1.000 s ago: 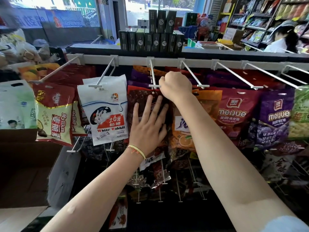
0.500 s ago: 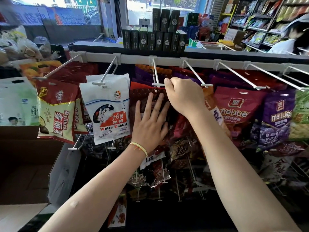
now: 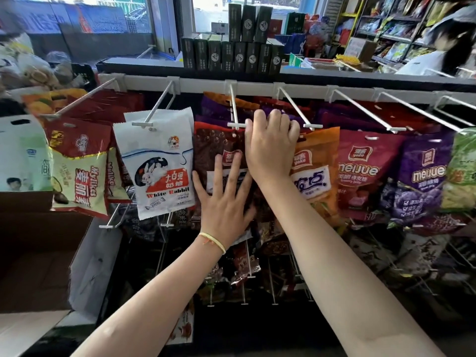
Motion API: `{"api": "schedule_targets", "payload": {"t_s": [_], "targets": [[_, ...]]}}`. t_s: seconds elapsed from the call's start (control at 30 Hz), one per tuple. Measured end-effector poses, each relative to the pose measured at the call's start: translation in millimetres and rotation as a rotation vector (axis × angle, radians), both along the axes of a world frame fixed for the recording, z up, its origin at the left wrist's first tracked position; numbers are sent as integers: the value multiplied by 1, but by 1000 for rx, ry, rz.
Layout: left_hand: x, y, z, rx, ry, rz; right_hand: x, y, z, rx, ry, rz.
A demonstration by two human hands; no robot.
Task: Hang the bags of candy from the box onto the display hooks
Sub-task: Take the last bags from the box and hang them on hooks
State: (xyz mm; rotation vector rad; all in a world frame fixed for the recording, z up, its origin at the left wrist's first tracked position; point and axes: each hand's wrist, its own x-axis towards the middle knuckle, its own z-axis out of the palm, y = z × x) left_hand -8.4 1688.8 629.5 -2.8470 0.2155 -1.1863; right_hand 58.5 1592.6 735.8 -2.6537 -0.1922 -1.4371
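Nearest the camera, two bare forearms reach up toward a wire display rack. At lower left stands an open cardboard box, brown and matt, its interior dark.

The left hand, a thin yellow band at its wrist, lies flat with fingers straight and spread, pressing the face of a dark brown candy bag. That bag, glossy plastic film, hangs at the front end of a white wire hook. The right hand has its fingers curled over the bag's upper right corner, beside the hook's crossbar; what exactly the fingertips pinch cannot be told.

Left of it hangs a white White Rabbit bag, flat and rectangular, then a red and yellow bag. To the right hang an orange bag, a red Meijue bag and a purple one, all shiny film.

The hooks spring from a white rail. Behind it a dark counter carries stacked black cartons. Beyond are windows and stocked store shelves; a person in white is at far right.
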Motion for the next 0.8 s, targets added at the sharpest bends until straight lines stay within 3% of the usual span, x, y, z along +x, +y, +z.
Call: {"api": "schedule_targets", "payload": {"t_s": [0.17, 0.37, 0.57, 0.8], "targets": [[-5, 0, -6, 24, 13, -24, 2, 5, 3, 72, 107, 64], [-9, 6, -4, -105, -75, 11, -44, -16, -23, 145, -63, 376], [-13, 3, -11, -97, -34, 30, -45, -18, -48, -16, 159, 269], [-16, 1, -16, -101, 41, 25, -29, -3, -24, 104, 281, 318]]}}
